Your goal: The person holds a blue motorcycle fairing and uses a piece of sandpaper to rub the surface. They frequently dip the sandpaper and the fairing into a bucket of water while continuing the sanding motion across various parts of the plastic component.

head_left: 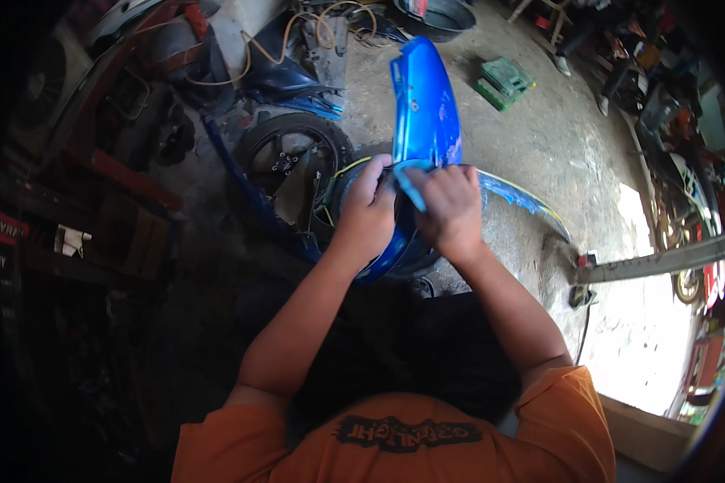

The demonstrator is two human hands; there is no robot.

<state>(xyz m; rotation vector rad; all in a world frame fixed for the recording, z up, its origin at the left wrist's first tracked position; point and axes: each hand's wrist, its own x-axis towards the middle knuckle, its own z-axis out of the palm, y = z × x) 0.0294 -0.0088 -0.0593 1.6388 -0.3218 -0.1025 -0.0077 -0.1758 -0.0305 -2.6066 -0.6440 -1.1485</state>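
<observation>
A glossy blue motorcycle body panel (428, 101) stands up in front of me, with scuffed, paler patches along its right side. My left hand (370, 211) is closed around the panel's lower left part, its thumb pointing up. In my right hand (453, 205) a thin light-blue sheet (412, 183) is pinched and pressed against the panel; whether it is cloth or abrasive paper I cannot tell. The panel's lower part is mostly hidden behind both hands. Another blue panel (519, 195) with a yellowish edge curves out to the right, its surface worn.
A wheel with a black tyre (330, 129) lies on the floor left of the panel. Beyond it are dark plastic parts (286, 76) and a yellowish hose (278, 58). A green crate (505, 82) and a black basin (451, 22) sit farther off. Motorcycles stand at right.
</observation>
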